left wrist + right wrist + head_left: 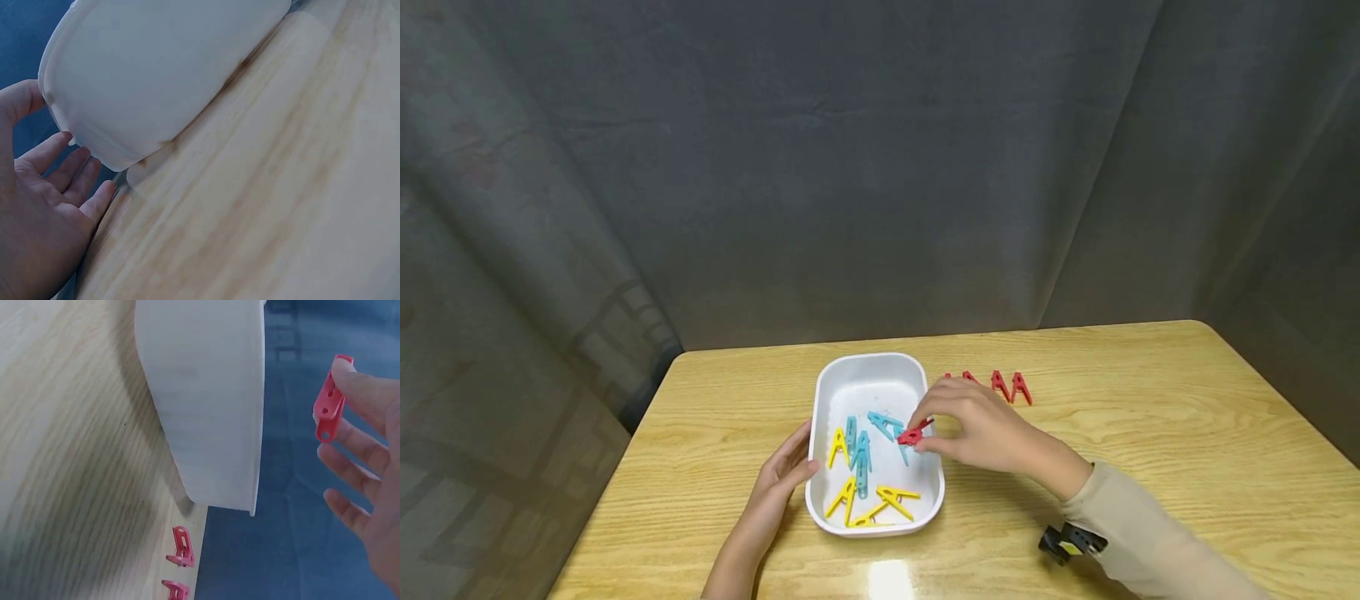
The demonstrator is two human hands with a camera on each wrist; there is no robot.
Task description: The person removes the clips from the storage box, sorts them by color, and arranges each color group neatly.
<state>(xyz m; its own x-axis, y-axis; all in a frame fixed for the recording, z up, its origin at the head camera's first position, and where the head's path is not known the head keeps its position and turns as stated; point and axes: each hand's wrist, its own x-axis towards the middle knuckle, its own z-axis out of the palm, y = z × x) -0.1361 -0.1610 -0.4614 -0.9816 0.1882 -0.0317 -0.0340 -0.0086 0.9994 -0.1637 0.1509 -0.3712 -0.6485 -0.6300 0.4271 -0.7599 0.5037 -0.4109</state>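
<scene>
A white plastic tray (880,392) stands on the table with several yellow clothespins (842,498) and several light blue clothespins (862,479) inside. My left hand (781,477) holds its left side, thumb at the rim and fingers along the outer wall. In the left wrist view, the fingertips meet the wall of the tray (169,69). Over the right part of the tray, my right hand (973,427) pinches a red clothespin (912,437) between thumb and index finger. The right wrist view shows this red clothespin (329,403) above rim height, the other fingers loosely spread.
Several red clothespins (1021,388) stand in a row on the wooden table (1135,417), behind the right hand and partly hidden by it. A black device (1071,543) sits at the right sleeve. Dark grey curtains (865,183) hang behind the table and at both sides.
</scene>
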